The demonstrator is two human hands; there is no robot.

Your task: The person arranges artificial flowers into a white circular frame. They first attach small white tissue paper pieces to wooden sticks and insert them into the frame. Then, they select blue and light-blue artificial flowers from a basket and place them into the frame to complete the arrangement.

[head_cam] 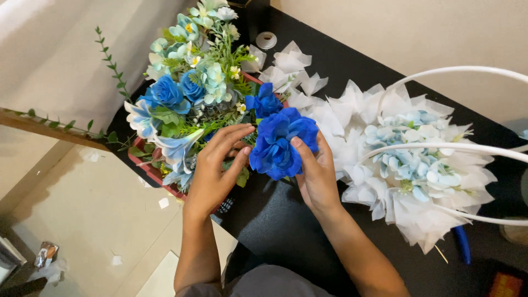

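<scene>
Blue fabric rose (pixel 281 144), ruffled petals, pinched by right hand (pixel 314 177); left hand (pixel 215 168) open, touching.

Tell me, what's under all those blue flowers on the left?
A red tray peeks out under the flower bunch, resting on the black table. Leaves and the left hand cover the tray's inside, so whatever else it holds is hidden.

I see both forearms reaching forward, bare, coming close together. My left hand (pixel 215 165) has the fingers long and slightly spread. My right hand (pixel 314 170) is curled, with the thumb pressing upward.
</scene>
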